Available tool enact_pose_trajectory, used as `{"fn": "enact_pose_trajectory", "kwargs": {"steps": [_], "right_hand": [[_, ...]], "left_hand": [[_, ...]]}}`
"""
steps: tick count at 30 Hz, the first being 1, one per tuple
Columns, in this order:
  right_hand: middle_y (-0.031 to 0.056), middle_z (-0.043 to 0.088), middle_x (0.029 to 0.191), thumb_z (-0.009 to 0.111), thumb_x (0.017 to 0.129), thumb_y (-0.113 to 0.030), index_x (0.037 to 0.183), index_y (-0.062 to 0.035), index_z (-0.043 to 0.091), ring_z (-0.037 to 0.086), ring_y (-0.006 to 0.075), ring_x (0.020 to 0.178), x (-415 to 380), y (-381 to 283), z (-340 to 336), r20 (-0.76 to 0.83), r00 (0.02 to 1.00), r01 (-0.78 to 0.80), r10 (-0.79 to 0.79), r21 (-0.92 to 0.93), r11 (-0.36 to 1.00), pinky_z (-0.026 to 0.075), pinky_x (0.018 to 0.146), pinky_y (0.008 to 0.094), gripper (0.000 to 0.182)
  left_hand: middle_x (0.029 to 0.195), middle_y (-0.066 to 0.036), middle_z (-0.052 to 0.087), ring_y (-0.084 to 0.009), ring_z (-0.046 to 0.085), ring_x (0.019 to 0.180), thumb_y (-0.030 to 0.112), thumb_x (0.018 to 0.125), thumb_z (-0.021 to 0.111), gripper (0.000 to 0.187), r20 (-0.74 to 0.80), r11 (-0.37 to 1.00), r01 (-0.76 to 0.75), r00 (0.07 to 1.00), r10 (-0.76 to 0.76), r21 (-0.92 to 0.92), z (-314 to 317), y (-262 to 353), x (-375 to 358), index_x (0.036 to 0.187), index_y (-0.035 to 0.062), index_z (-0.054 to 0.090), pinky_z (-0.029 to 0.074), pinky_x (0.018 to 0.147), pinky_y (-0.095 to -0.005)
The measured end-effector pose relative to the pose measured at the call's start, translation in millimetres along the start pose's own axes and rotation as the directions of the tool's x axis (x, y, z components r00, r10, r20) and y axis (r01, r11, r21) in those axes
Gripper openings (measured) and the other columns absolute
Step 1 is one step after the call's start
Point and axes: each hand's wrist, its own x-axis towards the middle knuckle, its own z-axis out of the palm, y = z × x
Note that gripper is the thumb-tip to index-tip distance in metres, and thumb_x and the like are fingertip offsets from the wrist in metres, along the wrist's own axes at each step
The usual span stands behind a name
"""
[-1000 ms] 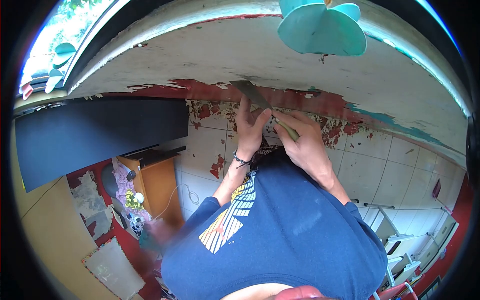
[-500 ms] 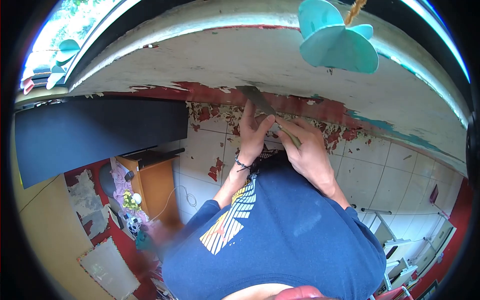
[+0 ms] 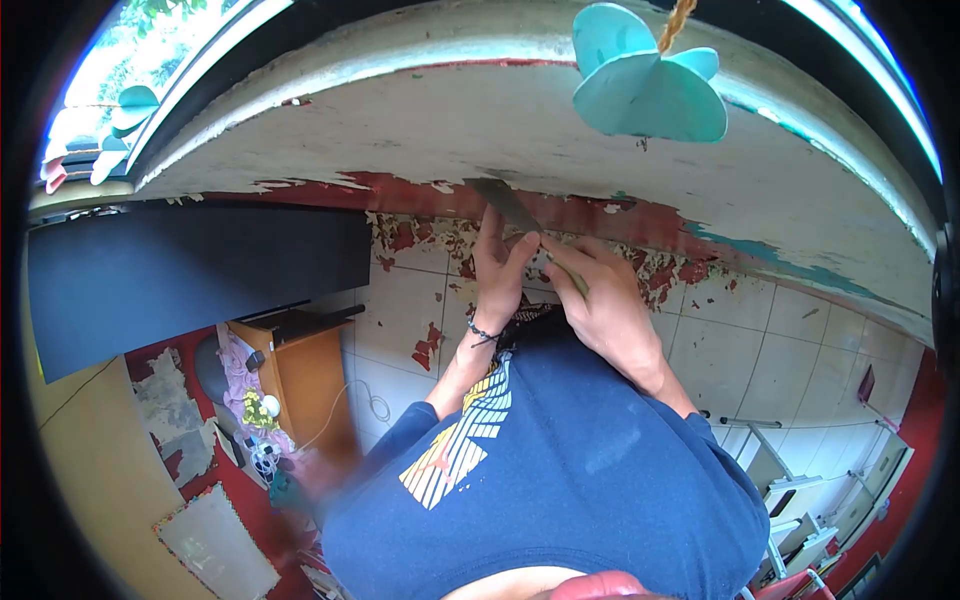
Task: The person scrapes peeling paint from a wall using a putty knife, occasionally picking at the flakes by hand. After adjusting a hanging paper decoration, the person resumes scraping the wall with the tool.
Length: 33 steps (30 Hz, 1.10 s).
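Note:
A scraper (image 3: 508,204) with a flat grey blade lies against the wall (image 3: 420,120), its tip where white paint meets the red band (image 3: 400,195). My right hand (image 3: 605,300) is closed around its greenish handle. My left hand (image 3: 502,268), with a dark braided bracelet at the wrist, pinches the scraper near the base of the blade, a finger stretched up behind it. Red and cream paint flakes (image 3: 428,345) are scattered on the tiled floor (image 3: 740,345) below the wall.
A large dark panel (image 3: 190,270) stands at the left, beside a wooden desk (image 3: 315,390) with cloth and small items. Turquoise paper shapes (image 3: 650,95) hang from a rope at the top. Metal-framed furniture (image 3: 800,500) is at the lower right. A cable (image 3: 378,405) lies on the floor.
The scraper and both my hands have shifted slightly left in view. The hanging paper shapes also appear farther left. My hold on the scraper looks the same.

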Motion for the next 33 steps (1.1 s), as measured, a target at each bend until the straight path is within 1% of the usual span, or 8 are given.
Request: {"fn": "enact_pose_trajectory", "kwargs": {"steps": [5, 10, 13, 15, 19, 28, 30, 33], "right_hand": [[0.0194, 0.067, 0.1, 0.063, 0.09, -0.011, 0.122, -0.0035, 0.067, 0.066, 0.0383, 0.088, 3.9, 6.3, 5.1, 0.013, 1.0, -0.012, 0.011, 0.076, 0.997, 0.051, 0.08, 0.0434, 0.033], [0.0196, 0.068, 0.101, 0.063, 0.09, -0.011, 0.121, -0.0034, 0.068, 0.066, 0.0386, 0.089, 4.5, -2.3, 2.9, -0.015, 1.0, 0.015, -0.015, 0.018, 1.0, 0.051, 0.081, 0.0438, 0.032], [0.0216, 0.066, 0.103, 0.059, 0.093, -0.013, 0.123, -0.0055, 0.066, 0.065, 0.0416, 0.087, 5.0, 10.1, 3.9, 0.039, 0.999, 0.022, -0.023, 0.014, 1.0, 0.052, 0.078, 0.0484, 0.031], [0.0213, 0.066, 0.103, 0.059, 0.093, -0.013, 0.122, -0.0052, 0.067, 0.065, 0.0414, 0.089, 0.3, 9.5, 3.8, 0.009, 1.0, 0.024, -0.024, 0.061, 0.998, 0.051, 0.079, 0.0484, 0.031], [0.0187, 0.067, 0.1, 0.064, 0.091, -0.012, 0.12, -0.0034, 0.069, 0.066, 0.0378, 0.089, 1.4, -0.1, 0.7, -0.003, 1.0, -0.022, 0.023, 0.042, 0.999, 0.051, 0.081, 0.0433, 0.031], [0.0182, 0.066, 0.095, 0.062, 0.091, -0.01, 0.12, -0.0018, 0.068, 0.065, 0.0382, 0.084, 1.2, 8.6, 0.8, -0.028, 0.998, 0.054, -0.051, 0.08, 0.995, 0.05, 0.077, 0.0447, 0.03], [0.0189, 0.066, 0.092, 0.062, 0.091, -0.01, 0.12, -0.0013, 0.067, 0.065, 0.0387, 0.084, 9.1, 4.7, 4.9, 0.009, 0.999, 0.048, -0.048, -0.015, 0.999, 0.05, 0.076, 0.0439, 0.03], [0.02, 0.066, 0.092, 0.062, 0.091, -0.009, 0.119, -0.0004, 0.068, 0.065, 0.0392, 0.085, 9.6, 4.5, -1.9, 0.044, 0.998, 0.039, -0.04, 0.027, 0.999, 0.05, 0.077, 0.0437, 0.03]], "left_hand": [[0.148, -0.014, 0.043, -0.0206, 0.044, 0.131, 0.004, 0.091, 0.064, 0.073, -0.038, 1.0, -0.025, 0.999, 0.025, 0.005, -3.7, -9.7, 1.7, 0.153, -0.0043, 0.028, 0.041, 0.105, -0.0326], [0.148, -0.014, 0.043, -0.0211, 0.043, 0.132, 0.004, 0.091, 0.064, 0.071, -0.003, 0.998, -0.057, 0.998, 0.057, 0.009, -4.1, -6.2, 3.6, 0.152, -0.0048, 0.029, 0.037, 0.109, -0.0345], [0.149, -0.014, 0.042, -0.0205, 0.043, 0.132, 0.004, 0.091, 0.063, 0.07, -0.003, 0.997, -0.066, 0.998, 0.066, 0.026, -2.7, -10.6, 3.2, 0.152, -0.0048, 0.029, 0.038, 0.108, -0.0342], [0.151, -0.015, 0.04, -0.02, 0.043, 0.133, 0.003, 0.092, 0.062, 0.07, -0.047, 1.0, 0.01, 0.999, -0.011, -0.009, 2.5, -5.7, -2.0, 0.153, -0.0045, 0.028, 0.038, 0.108, -0.0336], [0.151, -0.015, 0.04, -0.0191, 0.046, 0.129, 0.003, 0.092, 0.062, 0.072, -0.005, 0.989, -0.095, 0.995, 0.096, 0.11, -5.6, -15.6, 4.4, 0.154, -0.0039, 0.025, 0.042, 0.105, -0.033], [0.148, -0.013, 0.042, -0.0184, 0.051, 0.124, 0.004, 0.093, 0.062, 0.075, 0.029, 0.986, -0.115, 0.993, 0.112, 0.117, 0.5, -12.2, 2.6, 0.156, -0.0026, 0.021, 0.046, 0.101, -0.0322], [0.145, -0.013, 0.045, -0.0169, 0.055, 0.116, 0.004, 0.094, 0.062, 0.075, -0.031, 0.989, -0.092, 0.995, 0.096, 0.118, -6.6, -15.7, 5.9, 0.157, -0.002, 0.021, 0.049, 0.095, -0.0314], [0.143, -0.013, 0.046, -0.0167, 0.058, 0.111, 0.004, 0.094, 0.062, 0.075, -0.016, 0.997, -0.052, 0.998, 0.053, 0.053, -1.4, -10.8, 2.3, 0.157, -0.0019, 0.021, 0.05, 0.092, -0.031]]}}
